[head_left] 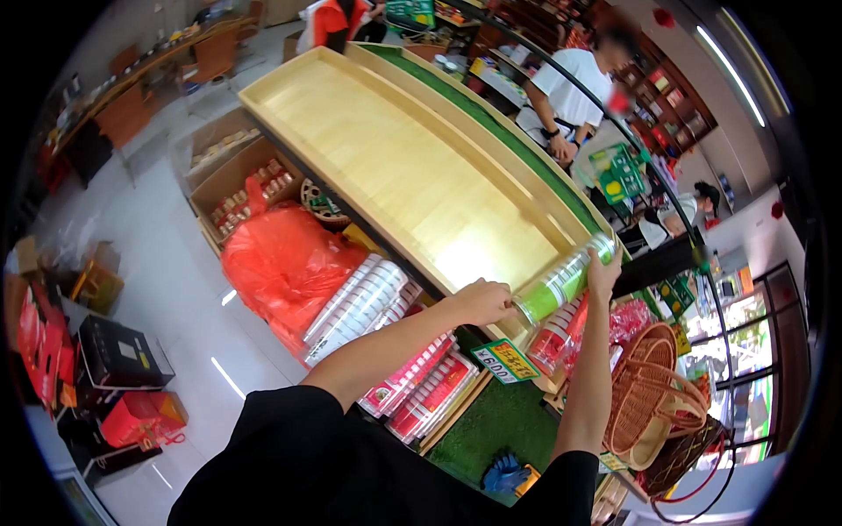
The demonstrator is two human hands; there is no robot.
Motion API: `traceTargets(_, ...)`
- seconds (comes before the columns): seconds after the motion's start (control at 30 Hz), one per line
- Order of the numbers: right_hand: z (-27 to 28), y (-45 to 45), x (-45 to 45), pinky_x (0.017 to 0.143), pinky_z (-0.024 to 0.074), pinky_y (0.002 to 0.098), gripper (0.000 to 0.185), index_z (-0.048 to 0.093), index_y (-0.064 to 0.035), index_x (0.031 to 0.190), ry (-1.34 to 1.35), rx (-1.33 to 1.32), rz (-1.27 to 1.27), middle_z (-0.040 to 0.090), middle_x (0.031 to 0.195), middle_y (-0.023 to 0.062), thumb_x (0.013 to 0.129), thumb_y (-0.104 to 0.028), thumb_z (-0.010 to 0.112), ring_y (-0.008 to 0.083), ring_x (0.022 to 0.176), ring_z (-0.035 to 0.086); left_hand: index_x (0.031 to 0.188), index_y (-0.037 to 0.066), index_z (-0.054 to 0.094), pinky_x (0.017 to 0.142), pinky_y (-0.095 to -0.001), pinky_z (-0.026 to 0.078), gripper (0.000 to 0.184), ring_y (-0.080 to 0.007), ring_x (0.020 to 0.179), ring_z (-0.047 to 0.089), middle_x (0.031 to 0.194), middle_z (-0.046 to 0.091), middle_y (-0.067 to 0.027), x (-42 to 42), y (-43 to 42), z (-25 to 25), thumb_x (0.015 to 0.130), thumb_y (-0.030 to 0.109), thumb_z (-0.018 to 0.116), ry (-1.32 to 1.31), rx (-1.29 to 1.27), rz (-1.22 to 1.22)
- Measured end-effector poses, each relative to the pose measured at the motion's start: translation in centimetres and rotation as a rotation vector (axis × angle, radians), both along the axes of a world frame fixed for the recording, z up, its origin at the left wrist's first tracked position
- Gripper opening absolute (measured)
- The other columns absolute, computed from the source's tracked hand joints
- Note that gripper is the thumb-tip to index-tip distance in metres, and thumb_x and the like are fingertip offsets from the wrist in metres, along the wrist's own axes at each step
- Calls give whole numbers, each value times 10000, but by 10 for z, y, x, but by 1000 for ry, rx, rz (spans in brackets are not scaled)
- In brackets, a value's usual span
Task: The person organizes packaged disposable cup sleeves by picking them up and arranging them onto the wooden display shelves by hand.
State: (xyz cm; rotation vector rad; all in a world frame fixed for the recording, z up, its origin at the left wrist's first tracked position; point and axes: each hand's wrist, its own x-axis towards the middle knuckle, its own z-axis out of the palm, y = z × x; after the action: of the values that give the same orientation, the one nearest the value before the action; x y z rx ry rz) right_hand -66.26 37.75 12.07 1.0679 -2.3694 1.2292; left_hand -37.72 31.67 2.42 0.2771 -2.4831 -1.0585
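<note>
Right of centre, a green-wrapped pack point(560, 287) slants across the wooden tray point(395, 158)'s lower end. The right hand point(602, 273) grasps its upper end; the left hand point(484, 301) meets its lower, grip unclear from here. Positioning seems in hand; the next move calls for steadying both ends.

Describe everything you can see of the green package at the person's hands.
The green package is a long, tube-shaped bundle, bright green with white markings, paler toward its upper end. Its glossy wrap looks like plastic film; the print is too blurred to read. It slants up to the right in the picture, at the near end of the wooden tray. The right hand grasps its upper end; the left hand is at its lower end.
</note>
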Motion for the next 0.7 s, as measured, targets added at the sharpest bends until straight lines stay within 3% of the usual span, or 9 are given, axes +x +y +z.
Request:
traceTargets(0.07,-6,-5,-2,1104,310,434,927,320,35,1447,31,21,17,353,1440,299,745,-396,745,420,1351,322,804,35,709,765,-413,511,393,-331,841,639,896,660,-148,-2,0,-7,889,398,586,12,-51,7)
traceTargets(0.17,-3,-10,32,1083,333,443,889,361,-52,1447,-1,39,-31,421,1391,275,722,-414,728,428,1269,417,781,43,716,769,-422,506,397,-330,833,639,846,660,-147,0,2,-5,888,404,590,-95,-183,-6)
traceTargets(0.4,-13,-15,32,1045,337,506,772,454,-111,1383,120,287,-208,498,1370,180,754,-505,670,368,1261,455,791,65,709,738,-434,507,456,-321,801,652,804,675,-134,5,4,-4,820,515,639,-76,-209,25)
traceTargets(0.57,-18,3,8,1073,296,494,694,527,-72,1296,-20,275,-158,554,1318,162,806,-554,623,330,1278,450,927,109,678,694,-439,519,513,-329,783,662,777,677,-131,7,8,2,765,595,655,-176,-174,45)
traceTargets(0.63,-23,11,16,1100,249,509,716,542,-48,1280,199,591,-223,563,1307,166,812,-588,593,328,1284,439,946,116,670,670,-445,521,568,-333,768,664,764,675,-131,9,7,1,740,645,650,-167,-159,32)
traceTargets(0.7,-25,13,20,1108,232,516,719,546,-40,1272,217,579,-213,566,1301,167,817,-595,580,329,1284,436,945,117,667,669,-445,522,620,-333,764,665,759,676,-128,10,8,2,716,691,641,-203,-194,1)
